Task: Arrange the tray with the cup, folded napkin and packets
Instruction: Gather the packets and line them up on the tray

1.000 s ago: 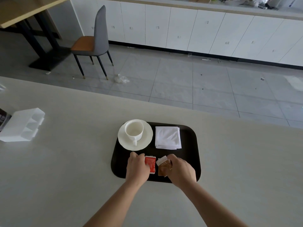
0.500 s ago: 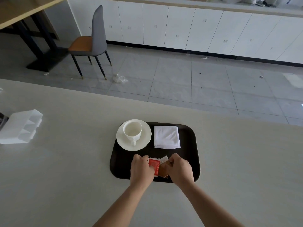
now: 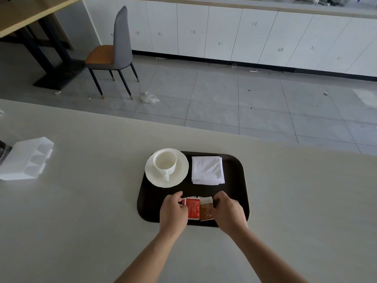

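A dark tray (image 3: pixel 234 193) lies on the pale counter. On its far left a white cup (image 3: pixel 164 162) stands on a white saucer (image 3: pixel 179 170), handle toward me. A folded white napkin (image 3: pixel 207 170) lies on the tray's far right. At the tray's near edge a red packet (image 3: pixel 193 208) and a brown packet (image 3: pixel 206 209) lie flat side by side, touching. My left hand (image 3: pixel 173 212) pinches the red packet's left edge. My right hand (image 3: pixel 228 213) pinches the brown packet's right edge.
A white compartmented plastic box (image 3: pixel 26 158) sits on the counter at the far left, with a dark object beside it at the frame edge. Beyond the counter lie a tiled floor, a grey chair (image 3: pixel 116 50) and white cabinets.
The two packets, overlapping and skewed half a second ago, now lie straight side by side. Both hands have shifted slightly outward to the packets' outer edges.
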Tool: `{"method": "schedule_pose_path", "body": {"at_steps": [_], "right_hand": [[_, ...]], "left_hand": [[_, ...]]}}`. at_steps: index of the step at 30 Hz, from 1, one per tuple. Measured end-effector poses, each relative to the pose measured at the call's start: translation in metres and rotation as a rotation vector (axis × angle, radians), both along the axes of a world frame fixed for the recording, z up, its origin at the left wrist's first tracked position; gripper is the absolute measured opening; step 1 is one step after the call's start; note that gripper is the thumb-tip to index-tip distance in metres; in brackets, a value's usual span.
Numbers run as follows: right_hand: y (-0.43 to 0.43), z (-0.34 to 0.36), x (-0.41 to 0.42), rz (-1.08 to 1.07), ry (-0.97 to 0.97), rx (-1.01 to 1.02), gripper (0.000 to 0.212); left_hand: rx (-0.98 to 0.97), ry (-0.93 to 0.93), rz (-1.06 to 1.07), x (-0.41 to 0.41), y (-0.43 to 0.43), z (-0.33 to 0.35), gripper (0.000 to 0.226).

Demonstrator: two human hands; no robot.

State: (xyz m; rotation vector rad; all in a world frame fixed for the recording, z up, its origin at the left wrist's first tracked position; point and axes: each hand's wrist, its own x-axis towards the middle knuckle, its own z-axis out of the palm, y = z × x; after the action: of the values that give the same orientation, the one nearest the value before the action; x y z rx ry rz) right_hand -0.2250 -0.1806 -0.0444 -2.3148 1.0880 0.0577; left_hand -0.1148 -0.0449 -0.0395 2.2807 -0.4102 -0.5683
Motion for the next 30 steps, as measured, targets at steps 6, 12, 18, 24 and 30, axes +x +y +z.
{"method": "schedule_pose_path", "body": {"at_steps": [6,12,18,24,30], "right_hand": [[0.002,0.000,0.001,0.034,0.042,-0.015,0.018],[-0.009,0.003,-0.005,0.036,0.058,-0.033,0.039],[-0.011,0.001,-0.009,0.215,0.125,-0.074,0.065],[-0.010,-0.005,-0.009,0.218,0.126,-0.096,0.062],[-0.009,-0.008,-0.008,0.163,0.097,-0.066,0.065]], "left_hand": [[-0.018,-0.013,-0.083,-0.005,0.002,0.000,0.049],[0.029,-0.079,-0.206,-0.010,0.005,-0.003,0.059],[0.136,-0.301,-0.526,0.001,0.004,-0.004,0.070],[0.186,-0.280,-0.462,0.005,0.005,-0.007,0.065],[0.183,-0.243,-0.374,0.006,0.005,-0.009,0.068]]}}
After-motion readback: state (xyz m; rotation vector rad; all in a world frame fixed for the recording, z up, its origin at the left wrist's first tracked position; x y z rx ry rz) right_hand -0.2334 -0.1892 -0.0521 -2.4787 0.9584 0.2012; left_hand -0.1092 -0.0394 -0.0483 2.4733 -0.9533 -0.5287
